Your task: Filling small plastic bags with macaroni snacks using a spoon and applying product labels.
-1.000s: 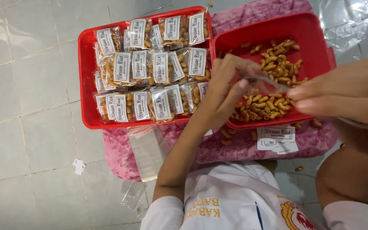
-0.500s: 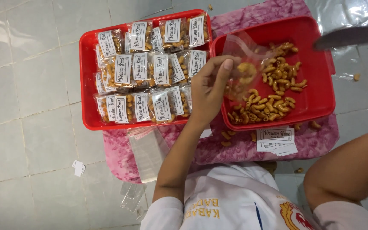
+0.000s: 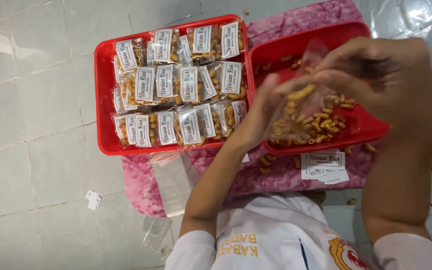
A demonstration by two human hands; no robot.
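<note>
A small clear plastic bag point(image 3: 296, 107), partly filled with curled golden-brown snack pieces, is held up over the right-hand red tray point(image 3: 371, 132), between the person's two hands. The left hand point(image 3: 263, 112) grips the bag's left side, its fingers point(image 3: 271, 87) closed on the plastic with the thumb near the top edge. The right hand point(image 3: 381, 82) comes in from the right at the bag's mouth, its fingers bunched together and pinching the upper edge of the plastic; whether they also hold snack pieces cannot be told. Below the bag, loose snack pieces point(image 3: 333, 120) lie heaped in that tray, and a few more have spilled onto the pink patterned cloth point(image 3: 296, 20) beneath it. Just left of this tray, touching it, a second red tray point(image 3: 103, 100) is packed with rows of sealed snack packets point(image 3: 176, 85), each bearing a white label. In front of the trays, on the cloth, lie a stack of empty clear bags point(image 3: 173, 182) and, further right, a few loose white labels point(image 3: 323, 165). The cloth is spread on a pale tiled floor point(image 3: 31, 100), where a scrap of white paper point(image 3: 93, 199) lies well apart to the left.
</note>
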